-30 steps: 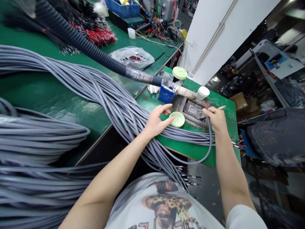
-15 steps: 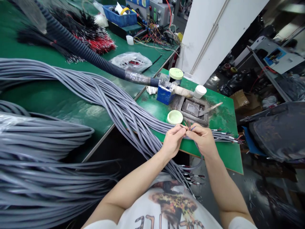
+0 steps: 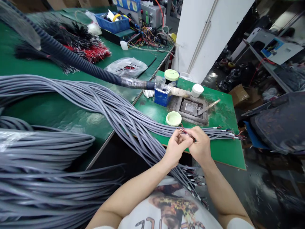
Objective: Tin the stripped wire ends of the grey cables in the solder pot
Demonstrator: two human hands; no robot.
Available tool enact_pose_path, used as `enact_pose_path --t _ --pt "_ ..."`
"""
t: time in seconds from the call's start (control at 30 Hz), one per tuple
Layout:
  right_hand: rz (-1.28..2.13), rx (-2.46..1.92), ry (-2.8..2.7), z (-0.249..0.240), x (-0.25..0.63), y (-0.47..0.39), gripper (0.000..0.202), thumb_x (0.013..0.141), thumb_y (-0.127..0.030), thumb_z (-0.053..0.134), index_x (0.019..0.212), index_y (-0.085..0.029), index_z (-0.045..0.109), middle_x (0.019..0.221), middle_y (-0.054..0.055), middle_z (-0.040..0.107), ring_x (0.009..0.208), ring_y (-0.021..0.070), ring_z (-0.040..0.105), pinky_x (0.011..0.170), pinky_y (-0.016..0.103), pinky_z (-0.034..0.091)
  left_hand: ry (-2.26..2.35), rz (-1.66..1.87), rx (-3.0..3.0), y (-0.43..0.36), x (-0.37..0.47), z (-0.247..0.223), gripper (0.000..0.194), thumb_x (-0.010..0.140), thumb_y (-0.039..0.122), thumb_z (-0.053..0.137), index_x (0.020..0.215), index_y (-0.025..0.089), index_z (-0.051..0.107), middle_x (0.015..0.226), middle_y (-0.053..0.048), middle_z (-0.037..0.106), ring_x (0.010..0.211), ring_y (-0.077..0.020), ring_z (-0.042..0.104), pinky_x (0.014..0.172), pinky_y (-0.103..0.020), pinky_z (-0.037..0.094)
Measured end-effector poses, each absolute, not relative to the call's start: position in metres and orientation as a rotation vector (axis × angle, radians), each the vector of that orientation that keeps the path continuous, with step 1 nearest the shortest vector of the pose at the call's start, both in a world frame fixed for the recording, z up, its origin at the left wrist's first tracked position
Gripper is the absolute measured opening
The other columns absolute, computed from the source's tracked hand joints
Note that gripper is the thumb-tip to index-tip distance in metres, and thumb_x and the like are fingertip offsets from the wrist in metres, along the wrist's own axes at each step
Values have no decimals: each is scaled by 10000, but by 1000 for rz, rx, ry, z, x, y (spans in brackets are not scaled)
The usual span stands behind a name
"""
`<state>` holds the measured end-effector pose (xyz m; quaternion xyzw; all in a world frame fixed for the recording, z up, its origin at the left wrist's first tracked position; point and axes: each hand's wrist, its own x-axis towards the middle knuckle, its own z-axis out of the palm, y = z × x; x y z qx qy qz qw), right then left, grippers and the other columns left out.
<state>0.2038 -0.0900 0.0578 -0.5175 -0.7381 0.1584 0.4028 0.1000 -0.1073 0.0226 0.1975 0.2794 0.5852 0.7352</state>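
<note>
My left hand point(image 3: 176, 147) and my right hand point(image 3: 199, 143) meet over the near edge of the small green table point(image 3: 220, 149). Between their closed fingers are the thin coloured wires point(image 3: 182, 128) of a cable end, dark and reddish, pointing up and left. Both hands pinch this cable end. Just beyond them lies a long bundle of grey cables point(image 3: 143, 119), its stripped ends reaching to the right. A pale green round dish point(image 3: 173, 118) stands just behind my fingers.
A solder pot point(image 3: 192, 108) with a flat scraper point(image 3: 212, 106) sits behind the hands. Near it are a blue box point(image 3: 162, 96), a hose point(image 3: 95, 68) and a white cup point(image 3: 197, 90). Coiled grey cables point(image 3: 43, 146) fill the left. A white pillar point(image 3: 202, 35) rises behind.
My hands have closed in tighter around the cable end. The wires between the fingers now lean left instead of spreading upward and right. The view has shifted slightly.
</note>
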Motion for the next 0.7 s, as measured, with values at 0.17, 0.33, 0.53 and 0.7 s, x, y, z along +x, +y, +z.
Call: enact_pose_path --t 0.17,0.33,0.53,0.7 --pt "631 -1406 -1671 55 211 -90 163 787 -206 666 950 -214 670 662 -42 517 582 102 478 560 233 399 516 1195 297 -101 94 20 270 702 267 730 930 136 673 838 -27 667 732 -127 608 665 -244 494" --pt "918 -1363 -1608 52 210 -94 262 759 -227 695 1018 -225 650 633 -57 501 561 94 462 544 217 394 412 1218 208 -96 91 19 186 715 256 759 829 129 685 820 -10 660 724 -86 593 670 -196 472" --pt "976 -1268 -1603 50 209 -97 308 755 -222 708 1050 -236 625 667 -57 507 595 99 485 576 218 419 308 1187 117 -96 90 15 196 689 219 780 812 109 675 782 -18 661 708 -87 603 677 -192 478" --pt "888 -1300 -1888 52 217 -110 77 833 -262 639 895 -217 645 681 -40 587 601 100 521 587 220 415 299 1186 118 -94 83 12 164 685 194 761 782 107 661 652 12 607 572 -66 551 575 -184 440"
